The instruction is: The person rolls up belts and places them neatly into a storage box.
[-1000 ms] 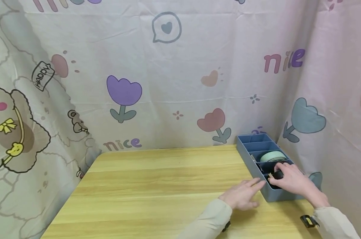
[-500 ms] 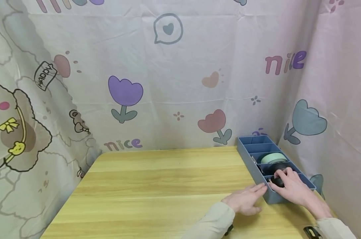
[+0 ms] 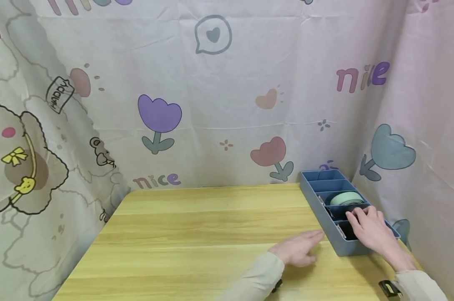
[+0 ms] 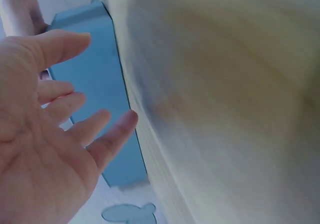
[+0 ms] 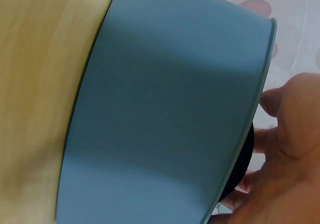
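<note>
A blue-grey divided storage box (image 3: 333, 235) stands at the table's right side. My right hand (image 3: 374, 230) is over its nearest compartments, fingers loosely bent and pointing down. Below the fingertips lies a rolled black belt (image 3: 348, 230) with a metal buckle at its left end. In the right wrist view, the black roll (image 5: 243, 163) bulges above the box rim, with fingers (image 5: 260, 140) just behind it. Another dark roll (image 3: 338, 214) sits one compartment farther back, partly hidden by the hand. My left hand (image 3: 296, 249) hovers left of the box, fingers extended, holding nothing.
A rolled pale green belt (image 3: 345, 199) fills the middle compartment, a metal piece beside it. Dividers (image 3: 328, 180) cross the box's far end. Patterned curtains (image 3: 219, 104) hang behind the wooden table (image 3: 196, 225) and along both sides.
My right hand set the black rolled belt down in the nearest compartment, then its fingers loosened and rose slightly. My left hand drew back leftward from the box's side.
</note>
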The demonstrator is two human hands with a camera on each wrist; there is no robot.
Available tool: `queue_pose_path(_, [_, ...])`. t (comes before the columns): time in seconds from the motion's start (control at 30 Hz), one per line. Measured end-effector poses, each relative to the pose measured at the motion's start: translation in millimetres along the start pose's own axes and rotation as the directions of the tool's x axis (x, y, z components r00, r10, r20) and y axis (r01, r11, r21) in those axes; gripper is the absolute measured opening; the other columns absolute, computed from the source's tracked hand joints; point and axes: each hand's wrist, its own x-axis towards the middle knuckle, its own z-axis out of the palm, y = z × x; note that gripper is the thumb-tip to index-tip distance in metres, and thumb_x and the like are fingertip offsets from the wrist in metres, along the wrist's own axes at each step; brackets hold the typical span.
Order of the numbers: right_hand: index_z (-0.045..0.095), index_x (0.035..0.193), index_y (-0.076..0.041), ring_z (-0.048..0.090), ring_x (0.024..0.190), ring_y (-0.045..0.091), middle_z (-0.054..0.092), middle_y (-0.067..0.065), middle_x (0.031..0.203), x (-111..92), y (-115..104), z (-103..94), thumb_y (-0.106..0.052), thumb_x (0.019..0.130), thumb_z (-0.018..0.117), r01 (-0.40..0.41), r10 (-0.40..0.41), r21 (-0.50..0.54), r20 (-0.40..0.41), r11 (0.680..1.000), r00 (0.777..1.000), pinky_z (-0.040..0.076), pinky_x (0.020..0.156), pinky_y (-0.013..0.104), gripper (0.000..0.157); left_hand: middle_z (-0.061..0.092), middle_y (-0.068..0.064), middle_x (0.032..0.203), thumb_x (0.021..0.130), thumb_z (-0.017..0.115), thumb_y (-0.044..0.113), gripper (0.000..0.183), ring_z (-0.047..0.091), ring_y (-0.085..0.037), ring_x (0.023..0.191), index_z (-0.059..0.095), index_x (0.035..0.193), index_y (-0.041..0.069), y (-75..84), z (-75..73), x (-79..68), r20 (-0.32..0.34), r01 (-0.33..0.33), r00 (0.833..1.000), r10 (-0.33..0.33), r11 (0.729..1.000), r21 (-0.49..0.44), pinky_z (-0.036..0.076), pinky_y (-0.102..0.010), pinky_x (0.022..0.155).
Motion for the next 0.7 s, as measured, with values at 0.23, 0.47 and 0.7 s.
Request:
queue_pose_path(0.23, [0.066,0.101,-0.009,0.044,0.102,0.050,0.054,0.026,0.108,1,-21,6.9,-0.050,0.097,0.052,0.038,-0.050,-0.129,-0.084,0.991,0.995,0.032,0.076,0.072,0.043,0.033,0.005,0.158,0.098,0.055,0.039,0.066,0.032,-0.006,0.143,0.029,0.155,0.019,-18.4,-2.6,-17.4,-0.055,0.072,0.996,-0.075,0.995,-0.064,0.025,-0.019,0.114])
queue_pose_path(0.47, [0.059,0.122,-0.001,0.046,0.109,0.050,0.053,0.030,0.118,6,-55,23.7,-0.039,0.090,0.066,0.102,-0.131,-0.144,-0.204,0.984,0.970,0.030,0.088,0.073,0.051,0.045,-0.002,0.151,0.099,0.051,0.045,0.063,0.044,-0.013,0.137,0.035,0.152,0.016,-40.1,-11.1,-41.8,-0.107,0.119,0.987,-0.124,0.992,-0.053,0.034,-0.026,0.112])
queue_pose_path(0.7, [0.053,0.134,-0.001,0.050,0.118,0.046,0.054,0.028,0.127,13,-83,43.2,-0.032,0.086,0.070,0.249,-0.274,-0.139,-0.214,0.959,0.937,0.035,0.097,0.067,0.060,0.049,-0.010,0.147,0.100,0.049,0.045,0.061,0.048,-0.023,0.135,0.038,0.150,0.011,-73.2,-16.5,-77.8,-0.167,0.214,0.959,-0.228,0.972,-0.097,0.037,-0.036,0.112])
